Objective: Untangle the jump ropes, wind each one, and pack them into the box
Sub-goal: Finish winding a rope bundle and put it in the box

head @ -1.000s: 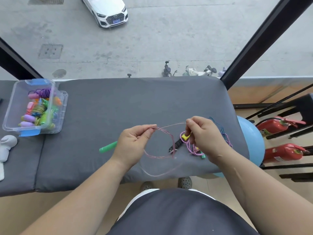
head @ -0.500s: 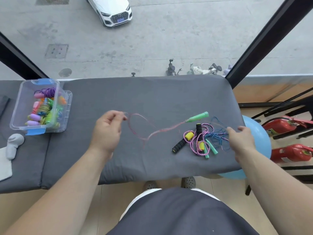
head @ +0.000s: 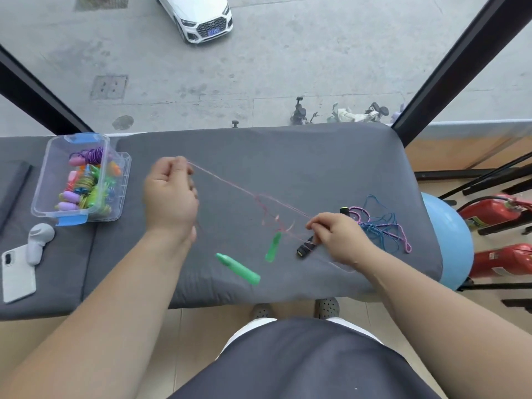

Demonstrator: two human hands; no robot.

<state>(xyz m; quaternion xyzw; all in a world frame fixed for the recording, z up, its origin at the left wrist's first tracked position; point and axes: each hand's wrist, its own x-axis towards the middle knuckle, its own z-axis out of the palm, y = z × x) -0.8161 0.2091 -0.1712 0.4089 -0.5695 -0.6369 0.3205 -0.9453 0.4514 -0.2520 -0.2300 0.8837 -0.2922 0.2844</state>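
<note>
Two hands hold one thin pink jump-rope cord (head: 230, 182) stretched above a grey padded bench top (head: 288, 156). The left hand (head: 169, 194) has its fingers curled and pinches the cord at its far-left end. The right hand (head: 336, 237), also curled, pinches the same cord at the near-right end, so the taut span's long axis runs diagonally from far left to near right. Below the span, slack pink loops bunch in a small snarl. Both green plastic handles sit there too. The nearer green handle (head: 238, 268) lies on the bench with its tapered tip pointing far-left. The second green handle (head: 273, 246) is blurred, tip pointing away from the person.

Judged by its look, the cord is light, limp and slick. It will not hold a shape, so it is best taken near a handle and fed in short lengths. The rigid handles offer the surest grip.

A black handle (head: 306, 247) lies at the right fingertips; contact cannot be told. A tangle of blue and pink-purple braided ropes (head: 380, 226) lies beyond the right hand. The clear plastic box with blue latches (head: 43, 180), already holding wound ropes, stands well apart at far left.
</note>
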